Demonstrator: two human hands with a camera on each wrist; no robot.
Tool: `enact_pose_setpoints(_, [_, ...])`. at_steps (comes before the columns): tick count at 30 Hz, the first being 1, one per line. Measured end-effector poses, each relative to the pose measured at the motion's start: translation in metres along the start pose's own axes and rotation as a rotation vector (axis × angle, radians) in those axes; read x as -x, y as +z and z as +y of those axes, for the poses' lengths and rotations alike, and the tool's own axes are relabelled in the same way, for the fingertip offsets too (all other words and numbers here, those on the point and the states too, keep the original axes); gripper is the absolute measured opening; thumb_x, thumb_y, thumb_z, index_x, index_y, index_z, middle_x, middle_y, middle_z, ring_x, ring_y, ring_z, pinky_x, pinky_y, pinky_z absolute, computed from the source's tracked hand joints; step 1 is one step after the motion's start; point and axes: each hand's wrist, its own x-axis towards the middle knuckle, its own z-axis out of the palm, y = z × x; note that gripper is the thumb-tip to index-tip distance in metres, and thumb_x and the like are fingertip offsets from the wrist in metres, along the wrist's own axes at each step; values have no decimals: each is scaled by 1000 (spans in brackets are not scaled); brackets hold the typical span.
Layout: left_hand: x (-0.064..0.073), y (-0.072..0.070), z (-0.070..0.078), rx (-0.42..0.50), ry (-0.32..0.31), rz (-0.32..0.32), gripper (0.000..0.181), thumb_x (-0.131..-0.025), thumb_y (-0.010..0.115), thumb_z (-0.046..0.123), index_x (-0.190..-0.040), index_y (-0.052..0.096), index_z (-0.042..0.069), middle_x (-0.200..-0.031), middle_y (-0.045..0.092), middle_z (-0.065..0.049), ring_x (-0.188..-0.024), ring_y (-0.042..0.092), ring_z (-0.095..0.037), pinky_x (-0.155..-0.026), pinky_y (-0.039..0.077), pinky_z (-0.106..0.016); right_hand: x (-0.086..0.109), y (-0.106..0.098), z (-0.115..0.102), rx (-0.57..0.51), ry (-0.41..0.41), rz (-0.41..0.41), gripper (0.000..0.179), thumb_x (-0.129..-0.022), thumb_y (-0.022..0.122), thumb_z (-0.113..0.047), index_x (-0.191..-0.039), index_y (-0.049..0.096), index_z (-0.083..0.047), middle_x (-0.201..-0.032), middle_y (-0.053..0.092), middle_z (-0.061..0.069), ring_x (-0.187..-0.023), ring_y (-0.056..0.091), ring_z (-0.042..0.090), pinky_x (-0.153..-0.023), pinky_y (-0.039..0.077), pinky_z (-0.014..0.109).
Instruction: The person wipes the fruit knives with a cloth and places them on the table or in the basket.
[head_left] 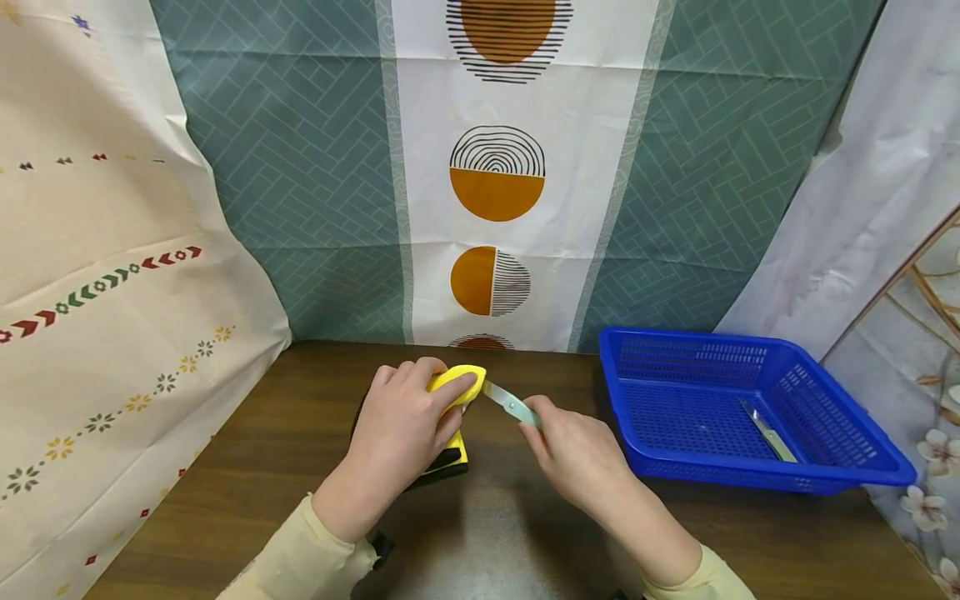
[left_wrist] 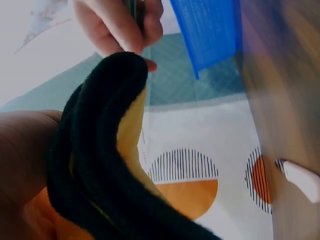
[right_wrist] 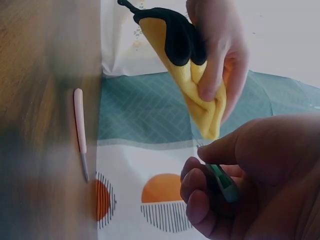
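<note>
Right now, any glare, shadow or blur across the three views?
Head: pale glare on the dark brown wooden table, flanked by soft shadows; left wrist: the person's left hand dim, upper-left corner washed out, table looking blurred; right wrist: the person's right hand shaded against the bright backdrop, table hazy, black-and-yellow folded fabric piece fairly crisp.

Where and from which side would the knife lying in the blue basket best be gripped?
By its pale green handle, probably from above on the near side. The knife lies with that end toward the person and its blade pointing away, and the basket's walls would likely hinder a low approach. The right hand holds another knife.
</note>
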Motion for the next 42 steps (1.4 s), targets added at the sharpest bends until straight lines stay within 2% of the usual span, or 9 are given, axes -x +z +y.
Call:
enact_pose_setpoints(5, [0, 2, 9, 29, 45, 35, 39, -85, 88, 15, -123, 83, 24, -107, 70, -12, -82, 67, -32, -69, 45, -41, 0, 0, 0, -3, -10, -6, 20, -103, 79, -17, -119, 70, -9, -68, 52, -9, -55, 45, 11, -48, 40, 32])
enact_pose_setpoints(15, [1, 3, 17, 35, 48, -4, 42, -84, 86, 16, -125, 82, 27, -113, 70, -12, -88, 68, -32, -73, 46, -41, -1, -2, 0, -4, -5, -27, 22, -104, 78, -20, -121, 70, -8, -68, 52, -8, -54, 45, 11, -48, 40, 31])
enact_pose_setpoints(24, [2, 5, 21, 34, 67, -3, 43, -84, 83, 15, -125, 81, 28, -114, 71, -10, -88, 69, -31, -74, 46, -41, -1, -1, -1, -10, -16, -15, 20, -103, 79, -18, -119, 70, -9, -68, 50, -9, -54, 45, 10, -48, 40, 31])
enact_pose_setpoints(42, [2, 7, 11, 24, 45, 9, 38, -85, 86, 15, -122, 83, 25, -109, 71, -11, -83, 67, -31, -72, 45, -41, 0, -1, 1, -8, -27, -7, 21, -103, 79, -18, -120, 70, -9, -69, 51, -9, -54, 45, 10, -48, 40, 31])
